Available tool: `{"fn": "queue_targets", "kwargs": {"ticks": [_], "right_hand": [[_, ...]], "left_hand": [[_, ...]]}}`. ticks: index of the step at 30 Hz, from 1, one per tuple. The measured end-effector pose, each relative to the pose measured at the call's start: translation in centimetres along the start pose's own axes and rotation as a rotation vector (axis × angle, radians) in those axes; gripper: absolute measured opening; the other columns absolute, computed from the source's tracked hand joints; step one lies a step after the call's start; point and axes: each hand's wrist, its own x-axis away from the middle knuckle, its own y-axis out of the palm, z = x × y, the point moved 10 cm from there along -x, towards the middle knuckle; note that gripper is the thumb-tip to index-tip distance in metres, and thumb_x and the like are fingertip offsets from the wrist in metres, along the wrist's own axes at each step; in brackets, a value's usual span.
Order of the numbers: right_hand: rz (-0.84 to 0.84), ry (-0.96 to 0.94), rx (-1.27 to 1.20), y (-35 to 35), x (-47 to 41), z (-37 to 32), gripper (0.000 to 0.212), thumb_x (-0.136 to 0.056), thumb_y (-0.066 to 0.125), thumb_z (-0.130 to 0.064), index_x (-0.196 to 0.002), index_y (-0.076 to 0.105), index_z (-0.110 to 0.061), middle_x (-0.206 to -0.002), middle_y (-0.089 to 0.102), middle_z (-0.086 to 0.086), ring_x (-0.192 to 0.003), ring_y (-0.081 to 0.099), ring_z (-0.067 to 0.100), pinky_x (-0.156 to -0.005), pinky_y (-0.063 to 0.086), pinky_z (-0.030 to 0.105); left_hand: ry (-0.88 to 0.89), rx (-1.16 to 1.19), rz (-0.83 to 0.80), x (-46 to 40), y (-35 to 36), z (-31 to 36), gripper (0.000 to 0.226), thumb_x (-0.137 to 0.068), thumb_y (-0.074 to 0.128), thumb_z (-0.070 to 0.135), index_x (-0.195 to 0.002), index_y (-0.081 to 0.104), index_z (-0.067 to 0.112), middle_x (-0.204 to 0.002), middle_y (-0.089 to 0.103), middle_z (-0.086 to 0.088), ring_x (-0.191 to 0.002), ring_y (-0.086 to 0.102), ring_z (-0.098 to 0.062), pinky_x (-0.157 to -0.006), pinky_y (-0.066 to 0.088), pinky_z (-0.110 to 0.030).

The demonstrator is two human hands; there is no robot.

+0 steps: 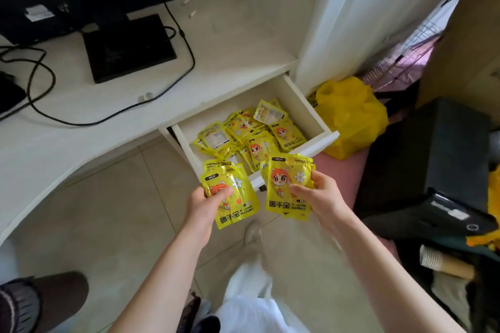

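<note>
My left hand point(205, 204) grips a small stack of yellow hand-warmer packets point(238, 208), thumb across the top one's cartoon print. My right hand point(319, 194) holds a second stack of the same packets point(286, 194), thumb on the front, fingers behind. Both stacks hover just in front of an open white drawer point(322, 138) under the desk. Inside it lie several more yellow packets point(251, 135), piled loosely, some face down.
A white desk point(108, 105) carries a black monitor stand point(127, 48) and black cables point(186, 43). A yellow plastic bag point(351, 116) sits on the floor right of the drawer. Dark boxes and clutter point(433, 170) fill the right side. My white-trousered leg point(251, 278) extends below.
</note>
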Motion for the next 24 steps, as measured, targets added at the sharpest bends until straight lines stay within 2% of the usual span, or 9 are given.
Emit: {"fn": "queue_targets", "kwargs": {"ticks": [3,5,10,12,14,18,20,22,24], "right_hand": [[-0.028,0.018,0.039,-0.8,-3.6,-2.2,0.026,-0.076,0.072,0.005,-0.095,0.071,-0.013,-0.095,0.074,0.020,-0.089,0.070,0.043,-0.076,0.056,0.059],[-0.042,0.024,0.095,-1.4,-5.8,-3.6,0.026,-0.076,0.072,0.003,-0.098,0.070,-0.013,-0.095,0.074,0.019,-0.088,0.071,0.041,-0.074,0.058,0.056],[-0.115,0.056,0.218,-2.1,-10.8,-5.6,0.027,-0.078,0.073,-0.002,-0.102,0.068,-0.014,-0.095,0.075,0.014,-0.084,0.073,0.032,-0.072,0.060,0.052],[-0.154,0.068,0.254,-2.2,-12.7,-6.0,0.023,-0.079,0.073,-0.001,-0.097,0.067,-0.014,-0.094,0.074,0.015,-0.083,0.073,0.032,-0.072,0.060,0.052],[-0.195,0.094,0.253,-2.4,-14.5,-6.2,0.021,-0.079,0.072,0.000,-0.094,0.067,-0.013,-0.094,0.074,0.018,-0.085,0.072,0.035,-0.071,0.060,0.052],[-0.259,0.130,0.329,-2.7,-17.7,-6.3,0.020,-0.080,0.072,0.000,-0.092,0.067,-0.014,-0.094,0.074,0.016,-0.086,0.072,0.033,-0.070,0.061,0.044],[-0.287,0.159,0.359,-2.7,-19.4,-5.8,0.020,-0.080,0.073,-0.002,-0.095,0.067,-0.013,-0.095,0.074,0.015,-0.086,0.073,0.030,-0.073,0.060,0.045],[-0.306,0.180,0.398,-2.6,-21.2,-5.2,0.020,-0.080,0.074,-0.006,-0.096,0.067,-0.014,-0.094,0.075,0.011,-0.084,0.073,0.027,-0.077,0.060,0.048],[-0.313,0.183,0.429,-2.3,-23.1,-4.6,0.021,-0.078,0.076,-0.010,-0.097,0.068,-0.016,-0.091,0.076,0.008,-0.085,0.073,0.026,-0.081,0.059,0.050]], "left_hand": [[0.021,-0.028,0.035,-2.2,1.9,2.1,0.022,-0.079,0.078,0.009,-0.097,0.067,0.014,-0.096,0.075,-0.009,-0.087,0.072,-0.027,-0.076,0.059,-0.043],[0.026,-0.039,0.059,-3.6,3.0,3.0,0.021,-0.078,0.079,0.011,-0.095,0.067,0.017,-0.093,0.075,-0.005,-0.088,0.072,-0.026,-0.077,0.058,-0.042],[-0.002,-0.087,0.086,-6.4,5.4,3.6,0.033,-0.081,0.076,0.021,-0.110,0.061,0.017,-0.107,0.071,-0.004,-0.103,0.067,-0.027,-0.094,0.052,-0.049],[-0.028,-0.100,0.112,-7.0,6.3,3.3,0.049,-0.080,0.077,0.027,-0.122,0.054,0.018,-0.119,0.066,-0.003,-0.112,0.061,-0.026,-0.102,0.046,-0.053],[-0.047,-0.066,0.151,-7.5,7.0,2.9,0.052,-0.082,0.075,0.025,-0.127,0.050,0.017,-0.123,0.063,-0.004,-0.116,0.058,-0.026,-0.104,0.043,-0.053],[-0.084,0.027,0.242,-8.5,8.0,1.6,0.045,-0.082,0.075,0.019,-0.122,0.054,0.019,-0.118,0.067,-0.004,-0.112,0.061,-0.027,-0.104,0.043,-0.054],[-0.105,0.074,0.284,-8.7,8.4,0.9,0.043,-0.083,0.075,0.015,-0.121,0.054,0.017,-0.117,0.067,-0.005,-0.111,0.061,-0.027,-0.102,0.044,-0.053],[-0.117,0.082,0.315,-9.1,8.8,0.4,0.042,-0.082,0.075,0.013,-0.117,0.053,0.014,-0.112,0.067,-0.004,-0.106,0.062,-0.025,-0.095,0.048,-0.046],[-0.134,0.066,0.339,-9.8,9.1,-0.1,0.041,-0.082,0.076,0.014,-0.112,0.049,0.015,-0.104,0.063,0.002,-0.096,0.060,-0.016,-0.087,0.042,-0.036]]}}
